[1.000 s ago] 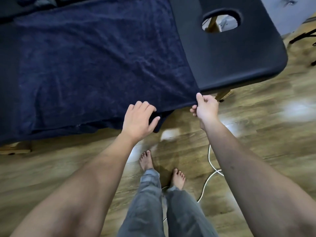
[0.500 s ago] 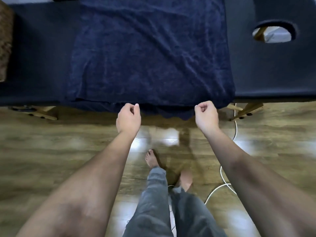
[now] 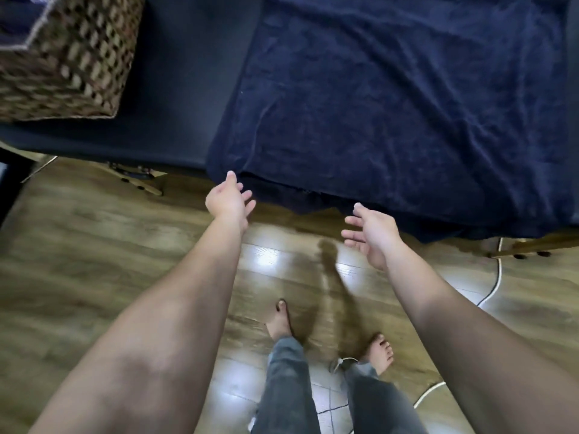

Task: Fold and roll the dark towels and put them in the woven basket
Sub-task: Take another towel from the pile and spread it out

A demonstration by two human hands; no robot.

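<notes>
A dark navy towel (image 3: 391,98) lies spread flat over the black padded table (image 3: 185,89), its near edge hanging a little over the table's front. My left hand (image 3: 230,198) hovers at the towel's near left corner, fingers spread, holding nothing. My right hand (image 3: 371,233) is below the hanging edge, palm turned inward with fingers relaxed, also holding nothing. The woven basket (image 3: 62,57) stands on the table at the far left, with dark cloth showing inside its top corner.
Wooden floor (image 3: 94,261) lies in front of the table. My bare feet (image 3: 282,321) and grey trouser legs are below. A white cable (image 3: 495,283) runs across the floor at right. Wooden table legs (image 3: 141,180) show under the table's edge.
Both hands were gripping the towel's near edge, then curled; now both have let go and opened. The view has shifted left, bringing the woven basket into sight.
</notes>
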